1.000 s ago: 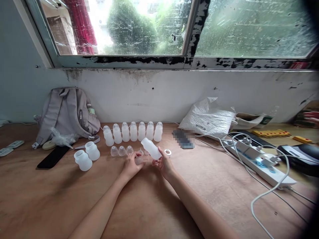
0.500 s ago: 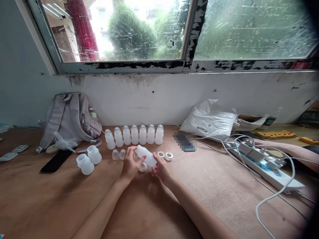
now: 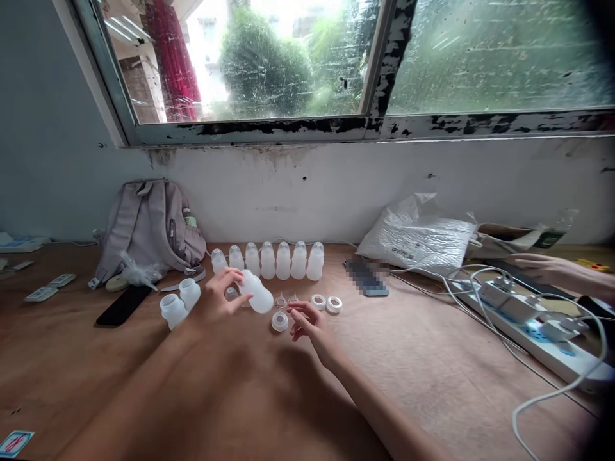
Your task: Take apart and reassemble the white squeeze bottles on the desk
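My left hand (image 3: 225,294) grips a white, frosted baby bottle (image 3: 258,293) by its neck end, tilted above the table with its base toward the right. My right hand (image 3: 307,323) is empty, fingers apart and slightly curled, beside a clear nipple set in a ring (image 3: 279,321). Small clear nipples (image 3: 280,300) and white rings (image 3: 334,305) lie just behind it. Two bottles without tops (image 3: 172,310) stand to the left, partly behind my left forearm. Several bottles with caps (image 3: 283,261) stand in a row at the back.
A grey backpack (image 3: 152,224) leans on the wall at left, with a black phone (image 3: 122,306) before it. A silver plastic package (image 3: 418,234) lies at back right. A power strip (image 3: 528,330) with loose cables spans the right side, near another person's hand (image 3: 542,266).
My right hand has let go of the bottle and opened. My left hand has carried the bottle to the left. The other person's hand has lifted and moved right.
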`<state>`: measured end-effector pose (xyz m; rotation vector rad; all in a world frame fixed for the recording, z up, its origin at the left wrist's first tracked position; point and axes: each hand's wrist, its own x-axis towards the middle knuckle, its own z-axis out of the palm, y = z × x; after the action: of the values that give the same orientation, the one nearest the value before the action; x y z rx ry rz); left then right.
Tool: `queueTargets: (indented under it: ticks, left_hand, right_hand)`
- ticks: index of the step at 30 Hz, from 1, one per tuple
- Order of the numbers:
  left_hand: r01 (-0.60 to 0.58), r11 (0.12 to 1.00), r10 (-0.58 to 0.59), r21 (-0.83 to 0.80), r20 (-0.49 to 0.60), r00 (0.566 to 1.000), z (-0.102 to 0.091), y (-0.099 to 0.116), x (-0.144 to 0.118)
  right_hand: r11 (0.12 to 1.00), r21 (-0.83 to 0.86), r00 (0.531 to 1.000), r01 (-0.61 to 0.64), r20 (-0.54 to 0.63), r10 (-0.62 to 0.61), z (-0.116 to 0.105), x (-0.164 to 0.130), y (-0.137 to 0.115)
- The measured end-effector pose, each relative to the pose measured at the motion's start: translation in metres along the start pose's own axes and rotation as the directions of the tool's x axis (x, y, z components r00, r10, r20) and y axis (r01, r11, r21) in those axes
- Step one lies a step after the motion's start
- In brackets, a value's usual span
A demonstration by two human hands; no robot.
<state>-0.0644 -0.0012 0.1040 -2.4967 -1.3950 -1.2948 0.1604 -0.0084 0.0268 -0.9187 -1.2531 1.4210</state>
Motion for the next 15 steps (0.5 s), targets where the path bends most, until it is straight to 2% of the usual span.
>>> queueTargets:
  ticks: [3, 6, 10, 15]
  left_hand:
    - [0.059, 0.977, -0.046, 0.205, -0.066, 0.997, -0.018, -0.028, 0.007]
    - [0.129, 0.915, -0.13, 0.383, -0.025, 0.991, -0.024, -0.062, 0.009]
    - [0.16, 0.82, -0.213, 0.549, 0.034, 0.976, -0.017, -0.097, 0.007]
    - [0.153, 0.749, -0.27, 0.645, 0.086, 0.959, -0.006, -0.113, 0.002]
  right_hand:
    - [0.999, -0.028, 0.996, 0.041, -0.072, -0.043, -0.005, 0.004, 0.005]
    - [0.997, -0.055, 0.993, 0.058, -0.098, -0.063, -0.01, 0.008, 0.01]
    - [0.99, -0.114, 0.988, 0.081, -0.121, -0.094, -0.013, 0.011, 0.016]
    - [0.958, -0.264, 0.983, 0.113, -0.11, -0.146, -0.014, 0.01, 0.019]
